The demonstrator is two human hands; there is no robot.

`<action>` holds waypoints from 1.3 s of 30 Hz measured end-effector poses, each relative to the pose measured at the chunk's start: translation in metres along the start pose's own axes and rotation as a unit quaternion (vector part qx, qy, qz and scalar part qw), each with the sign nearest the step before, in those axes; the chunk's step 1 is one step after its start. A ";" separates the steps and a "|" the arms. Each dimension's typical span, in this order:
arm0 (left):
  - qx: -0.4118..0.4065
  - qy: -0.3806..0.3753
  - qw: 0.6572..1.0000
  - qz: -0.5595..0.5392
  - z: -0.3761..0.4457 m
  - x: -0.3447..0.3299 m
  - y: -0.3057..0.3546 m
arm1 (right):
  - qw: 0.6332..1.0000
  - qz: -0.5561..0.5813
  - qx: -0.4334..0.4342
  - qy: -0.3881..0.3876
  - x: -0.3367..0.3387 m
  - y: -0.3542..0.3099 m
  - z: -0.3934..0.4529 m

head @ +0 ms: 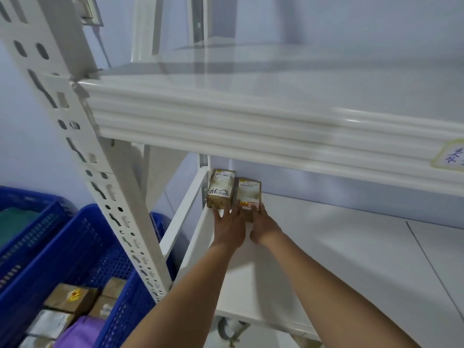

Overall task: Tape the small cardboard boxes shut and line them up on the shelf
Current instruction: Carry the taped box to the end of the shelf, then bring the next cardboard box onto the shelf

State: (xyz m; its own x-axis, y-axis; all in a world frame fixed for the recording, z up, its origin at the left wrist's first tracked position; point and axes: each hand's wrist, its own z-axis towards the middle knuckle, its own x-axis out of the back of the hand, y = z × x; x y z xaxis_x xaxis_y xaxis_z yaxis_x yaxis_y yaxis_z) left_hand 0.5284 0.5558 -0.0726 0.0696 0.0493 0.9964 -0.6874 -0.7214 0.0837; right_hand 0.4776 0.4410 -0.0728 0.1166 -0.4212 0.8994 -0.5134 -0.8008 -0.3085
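At the far left corner of the lower shelf (326, 247), two boxes stand side by side: left box (221, 188) by the upright, right box (248, 194) slightly nearer. The left hand (229, 229) touches the left box with straight fingers; the right hand (263, 226) grips the right box. Recommended: push the right box back until the fronts align, sides touching. More boxes wait in the blue crate (75, 259).

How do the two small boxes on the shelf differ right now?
The left box sits further back by the shelf post, while the right box sits nearer the front. The left box's label bears black handwriting; the right box's has a red-and-white sticker. The left hand touches the left box with its fingertips; the right hand grips the right box. Both are brown, labelled, side by side.
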 end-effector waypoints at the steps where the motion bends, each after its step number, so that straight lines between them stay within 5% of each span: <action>1: 0.005 -0.001 1.000 0.006 0.006 -0.002 -0.002 | 1.000 0.008 0.008 -0.003 0.002 -0.002 0.007; 12: 0.042 -0.030 0.999 -0.009 0.042 -0.004 -0.010 | 0.998 0.056 0.040 0.013 0.012 -0.002 0.049; 20: 0.050 -0.030 0.992 -0.115 0.037 0.014 0.011 | 0.979 0.167 -0.038 0.110 0.032 0.013 0.015; 33: -0.197 -0.163 0.955 -0.149 -0.040 0.044 0.257 | 0.923 0.136 -0.290 0.215 0.069 0.214 -0.208; 39: -0.278 -0.161 0.934 -0.154 -0.095 0.061 0.367 | 0.892 0.131 -0.351 0.255 0.088 0.304 -0.315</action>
State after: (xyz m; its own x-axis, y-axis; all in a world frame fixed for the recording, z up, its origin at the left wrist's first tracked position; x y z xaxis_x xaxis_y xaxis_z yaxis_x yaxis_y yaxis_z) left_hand 0.2118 0.3598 0.0203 0.4785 -0.0804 0.8744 -0.8619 -0.2335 0.4501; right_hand 0.0643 0.2947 0.0096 -0.3945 -0.1635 0.9042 -0.8926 -0.1653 -0.4193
